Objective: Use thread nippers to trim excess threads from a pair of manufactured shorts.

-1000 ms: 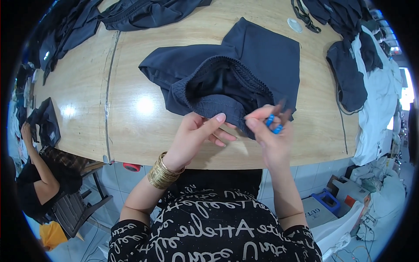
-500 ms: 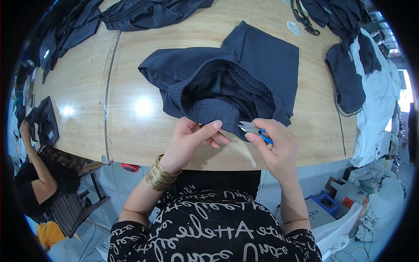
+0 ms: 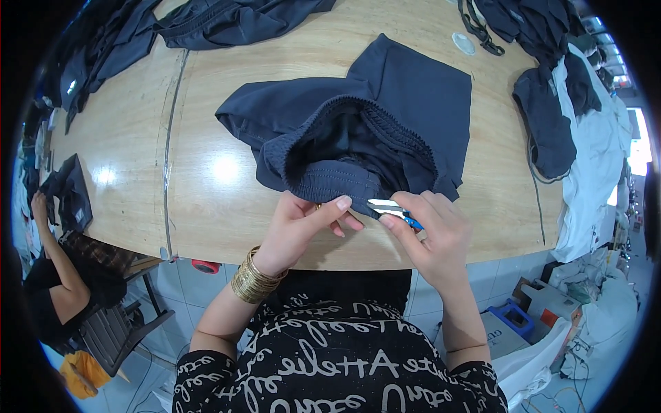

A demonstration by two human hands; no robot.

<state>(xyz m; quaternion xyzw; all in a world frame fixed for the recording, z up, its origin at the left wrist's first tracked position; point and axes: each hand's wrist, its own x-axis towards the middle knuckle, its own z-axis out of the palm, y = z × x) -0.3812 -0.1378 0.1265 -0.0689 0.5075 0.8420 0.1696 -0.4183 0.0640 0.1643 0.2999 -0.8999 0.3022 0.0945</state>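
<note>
Dark navy shorts [image 3: 420, 89] with a gathered elastic waistband [image 3: 330, 180] lie on the table, the waist opening facing me. My left hand [image 3: 310, 219] pinches the near edge of the waistband between thumb and fingers. In my right hand [image 3: 434, 230] is a pair of small thread snips [image 3: 396, 208] with blue handles. Their pale blades point left and lie against the waistband, just right of my left thumb. Any thread between the blades is too small to make out.
The wooden table [image 3: 227, 227] has a seam on the left. More dark garments [image 3: 241, 24] lie at the far side, dark pieces [image 3: 544, 124] and white cloth [image 3: 592, 179] at the right. A round white disc [image 3: 463, 44] lies far right. Another person's arm [image 3: 58, 255] shows at left.
The snips have swung lower and a little left along the waistband, and their blades show more broadly. My left hand keeps its pinch; the shorts have shifted slightly.
</note>
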